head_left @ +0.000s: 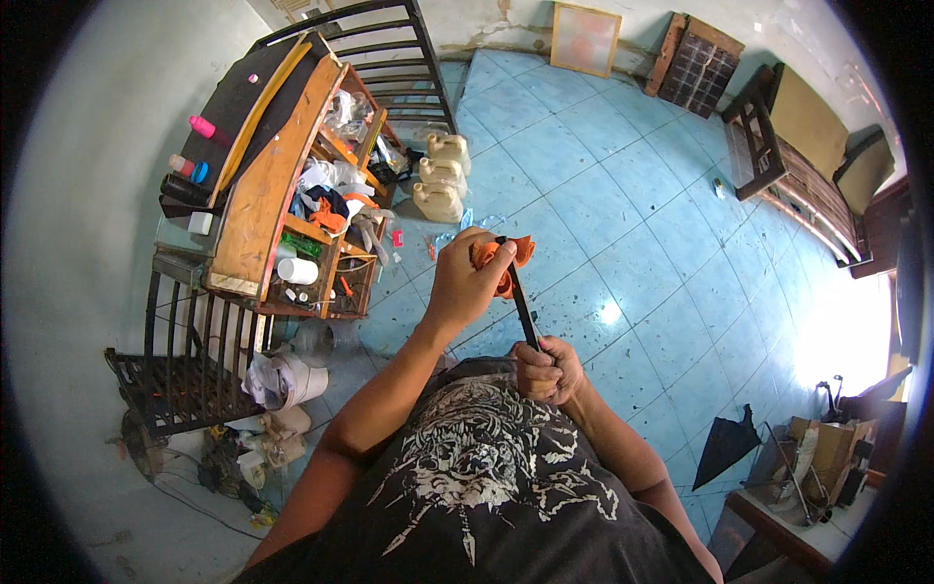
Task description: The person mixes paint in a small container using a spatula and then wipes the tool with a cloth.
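Observation:
In front of my body a long, narrow black strip [525, 310] slants between my two hands. My left hand [463, 282] is closed around a crumpled orange cloth [523, 250], its thumb pressing down at the strip's far end. Part of the cloth sticks out to the right of the fingers, and a fold hangs below the thumb. My right hand [548, 370] is wrapped round the near end of the strip, close to my dark printed shirt [477, 448]. That end is hidden in the fist. I cannot tell exactly what kind of thing the strip is.
To the left stands a wooden cabinet [268, 209] with open shelves of cloths and bottles. Several yellowish jugs [438, 202] are beside it on blue floor tiles [623, 243] strewn with dark bits. A white bucket [306, 383], a black umbrella [728, 448] and a wooden bench [803, 185] stand around.

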